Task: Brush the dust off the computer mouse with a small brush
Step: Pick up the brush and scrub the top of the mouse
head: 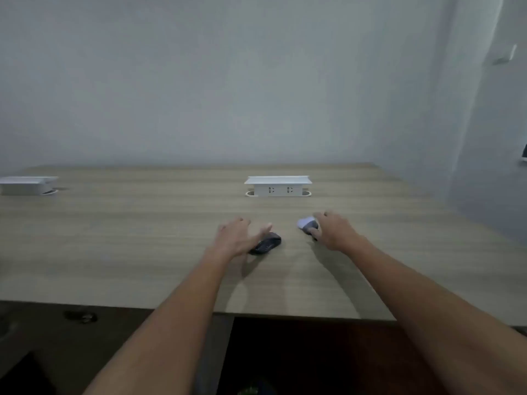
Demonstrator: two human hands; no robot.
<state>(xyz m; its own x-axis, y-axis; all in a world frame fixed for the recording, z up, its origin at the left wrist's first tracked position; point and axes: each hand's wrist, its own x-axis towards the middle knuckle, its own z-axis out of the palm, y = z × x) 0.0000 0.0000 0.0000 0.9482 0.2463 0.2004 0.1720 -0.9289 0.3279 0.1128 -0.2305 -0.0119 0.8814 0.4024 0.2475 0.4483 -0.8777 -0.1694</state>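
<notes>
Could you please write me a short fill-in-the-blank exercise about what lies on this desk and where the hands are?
1. The black computer mouse lies beside the ____ hand.
2. The right hand rests on a small grey and ____ brush.
3. Behind both hands, a white ____ box stands on the wooden desk.

Missing words: left; white; socket

The right hand hides most of the small grey-and-white brush; its grip there is blurred, unreadable.
</notes>
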